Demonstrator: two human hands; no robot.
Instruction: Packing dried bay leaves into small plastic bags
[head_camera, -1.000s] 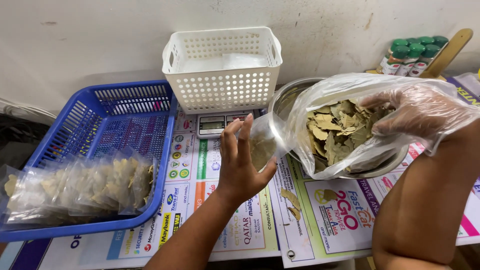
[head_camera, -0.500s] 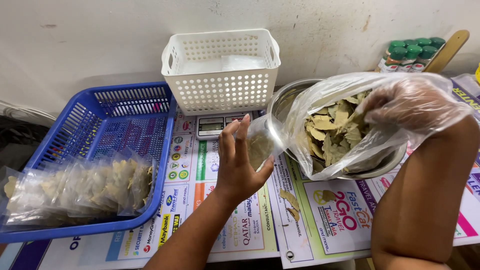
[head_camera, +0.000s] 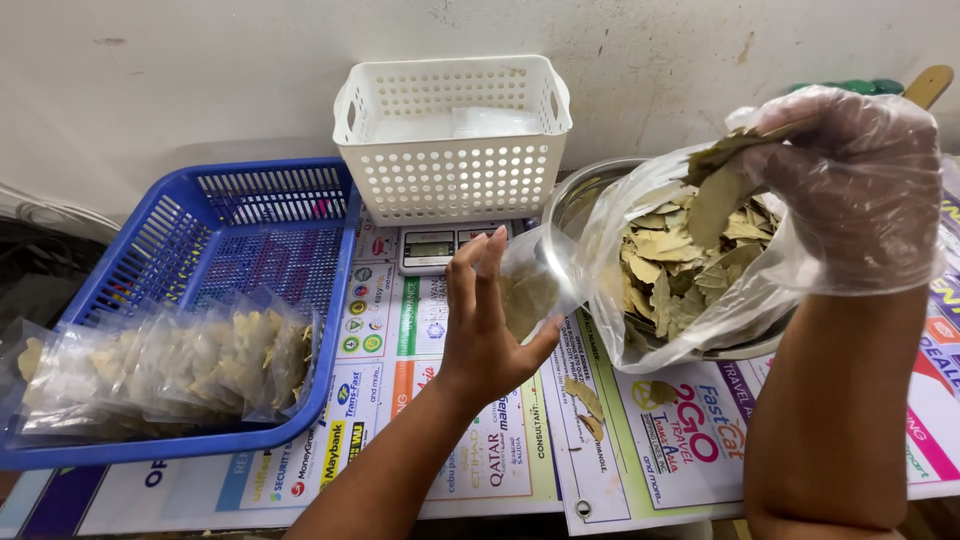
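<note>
My left hand (head_camera: 490, 325) holds a small clear plastic pouch (head_camera: 530, 290) with a few dried leaves inside, just left of a metal bowl (head_camera: 590, 195). A large clear plastic bag (head_camera: 680, 270) of dried bay leaves lies in that bowl. My right hand (head_camera: 855, 190), in a thin clear plastic glove, is raised above the bag's mouth and pinches a few dried leaves (head_camera: 720, 185).
A blue plastic basket (head_camera: 250, 240) at the left holds several filled clear pouches (head_camera: 170, 365). A white perforated basket (head_camera: 455, 135) stands on a small digital scale (head_camera: 435, 248) by the wall. Printed newspaper sheets (head_camera: 420, 420) cover the table, with loose leaves (head_camera: 585, 400) on them.
My right hand has risen out of the leaf bag with a pinch of leaves. My left hand with the pouch has stayed in place.
</note>
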